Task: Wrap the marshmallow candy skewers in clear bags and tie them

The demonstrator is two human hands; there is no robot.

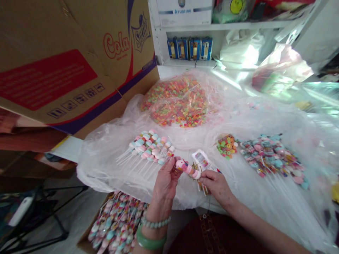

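Between my hands, above the plastic-covered table, is a marshmallow skewer of pink and white pieces with colourful candy and some wrapper at its left end. My left hand pinches that left end. The fingers of my right hand are closed at the white right end. Just beyond lie a small printed packet and gold twist ties. A pile of marshmallow skewers on white sticks lies to the left. Another pile of skewers, with wrappers and ties, is on the right, beside a small heap of candy rings.
A large clear bag of candy rings lies at the back of the table. The cardboard box stands at the left. Below the table edge, a carton holds many wrapped skewers. Shelves with boxes stand behind.
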